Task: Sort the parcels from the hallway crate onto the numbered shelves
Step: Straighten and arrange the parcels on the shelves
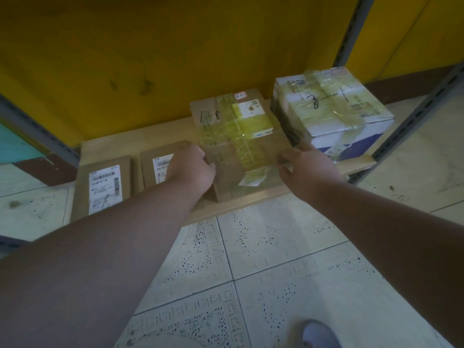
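Note:
A brown cardboard parcel [238, 141], wrapped in yellowish tape and marked "1-8" by hand, rests on the low wooden shelf [251, 202]. My left hand [192, 169] grips its left front corner, and my right hand [305, 167] grips its right front edge. To its right a white and blue parcel [331, 109] with a handwritten "8-1" stands close against it. Two flat brown parcels lie to its left: one [154, 167] partly hidden under my left hand and another [103, 189] with a white barcode label.
Grey metal uprights [351, 31] [414, 116] frame the shelf on the right, and another upright [37, 131] runs along the left. A yellow wall [175, 59] backs the shelf. Patterned floor tiles [251, 272] lie below, with my shoe [319, 335] at the bottom.

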### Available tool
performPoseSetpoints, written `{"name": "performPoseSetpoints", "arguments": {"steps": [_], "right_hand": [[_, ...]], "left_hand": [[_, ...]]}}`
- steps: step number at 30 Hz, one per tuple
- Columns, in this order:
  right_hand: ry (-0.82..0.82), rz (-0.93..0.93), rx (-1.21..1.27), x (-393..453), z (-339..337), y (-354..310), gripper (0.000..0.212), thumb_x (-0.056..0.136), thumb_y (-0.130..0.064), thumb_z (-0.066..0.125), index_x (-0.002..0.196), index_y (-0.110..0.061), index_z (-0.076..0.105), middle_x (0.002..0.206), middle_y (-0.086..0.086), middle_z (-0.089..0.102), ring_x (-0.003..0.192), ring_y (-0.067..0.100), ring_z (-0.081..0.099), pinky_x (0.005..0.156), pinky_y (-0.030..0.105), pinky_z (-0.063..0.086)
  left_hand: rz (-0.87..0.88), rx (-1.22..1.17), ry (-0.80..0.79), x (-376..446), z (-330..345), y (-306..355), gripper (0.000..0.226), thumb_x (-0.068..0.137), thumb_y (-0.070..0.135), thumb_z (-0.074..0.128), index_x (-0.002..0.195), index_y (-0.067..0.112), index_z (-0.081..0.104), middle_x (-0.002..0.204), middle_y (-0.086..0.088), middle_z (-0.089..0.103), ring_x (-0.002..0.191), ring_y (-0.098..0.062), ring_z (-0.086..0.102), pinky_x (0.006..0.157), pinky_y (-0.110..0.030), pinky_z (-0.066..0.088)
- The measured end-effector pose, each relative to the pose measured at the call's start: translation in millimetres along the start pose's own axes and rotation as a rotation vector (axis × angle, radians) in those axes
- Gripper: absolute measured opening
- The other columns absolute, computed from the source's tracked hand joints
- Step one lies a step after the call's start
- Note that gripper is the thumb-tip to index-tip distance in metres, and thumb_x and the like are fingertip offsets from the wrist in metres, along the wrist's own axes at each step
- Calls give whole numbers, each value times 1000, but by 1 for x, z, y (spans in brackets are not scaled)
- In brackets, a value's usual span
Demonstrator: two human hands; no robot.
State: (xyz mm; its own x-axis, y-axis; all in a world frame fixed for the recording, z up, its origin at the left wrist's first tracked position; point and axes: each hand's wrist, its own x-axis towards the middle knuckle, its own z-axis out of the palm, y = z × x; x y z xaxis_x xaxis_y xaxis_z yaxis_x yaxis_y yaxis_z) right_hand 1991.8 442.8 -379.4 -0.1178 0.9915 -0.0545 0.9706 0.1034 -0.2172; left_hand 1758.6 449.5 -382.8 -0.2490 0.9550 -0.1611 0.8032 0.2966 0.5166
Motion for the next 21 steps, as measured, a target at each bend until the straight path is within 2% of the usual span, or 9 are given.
{"name": "performPoseSetpoints", "arguments": {"steps": [3, 5, 8, 12, 16, 19, 21], "right_hand": [[106, -32, 50, -14, -15, 11, 33, 94, -32, 53, 123, -20, 63, 118, 7, 59, 103, 29, 59, 82, 35, 51], [163, -9, 72, -21, -25, 27, 38, 93, -33, 57, 127, -17, 63, 119, 7, 60, 107, 29, 58, 87, 36, 50], [248, 90, 103, -27, -37, 61, 41, 92, -34, 62, 129, -16, 62, 122, 6, 59, 114, 27, 55, 93, 33, 45], [274, 247, 79, -17, -46, 112, 51, 91, -40, 64, 137, -20, 56, 135, 9, 51, 126, 31, 46, 103, 39, 42], [223, 323, 0, 10, -56, 141, 62, 93, -50, 59, 149, -28, 40, 152, 10, 35, 138, 33, 36, 111, 44, 36], [147, 340, -34, 29, -56, 152, 66, 92, -57, 55, 150, -31, 36, 155, 11, 32, 140, 36, 33, 111, 48, 35], [113, 336, -34, 36, -54, 158, 61, 91, -57, 56, 145, -31, 43, 150, 12, 38, 135, 36, 39, 108, 45, 38]], "left_hand": [[214, 60, 69, -8, 1, 16, 32, 90, 28, 69, 119, 21, 58, 114, 2, 54, 100, -21, 59, 75, -33, 49], [341, 84, 28, -10, 3, 36, 32, 89, 29, 70, 118, 24, 58, 120, 2, 56, 102, -20, 59, 83, -39, 54], [432, 80, -46, -5, 9, 74, 33, 90, 30, 69, 121, 26, 58, 120, 3, 56, 102, -19, 58, 86, -42, 54], [448, -54, -160, 12, 23, 129, 38, 96, 30, 64, 132, 25, 55, 127, -4, 58, 109, -23, 60, 85, -34, 51], [432, -2, -231, 26, 44, 169, 56, 96, 43, 62, 148, 30, 44, 153, -8, 35, 133, -28, 46, 94, -25, 34], [429, 50, -247, 29, 63, 178, 61, 91, 45, 68, 146, 26, 49, 158, -6, 28, 142, -26, 36, 109, -29, 31], [430, 83, -236, 30, 71, 177, 64, 86, 45, 74, 144, 26, 51, 157, -7, 30, 139, -26, 39, 110, -32, 33]]}}
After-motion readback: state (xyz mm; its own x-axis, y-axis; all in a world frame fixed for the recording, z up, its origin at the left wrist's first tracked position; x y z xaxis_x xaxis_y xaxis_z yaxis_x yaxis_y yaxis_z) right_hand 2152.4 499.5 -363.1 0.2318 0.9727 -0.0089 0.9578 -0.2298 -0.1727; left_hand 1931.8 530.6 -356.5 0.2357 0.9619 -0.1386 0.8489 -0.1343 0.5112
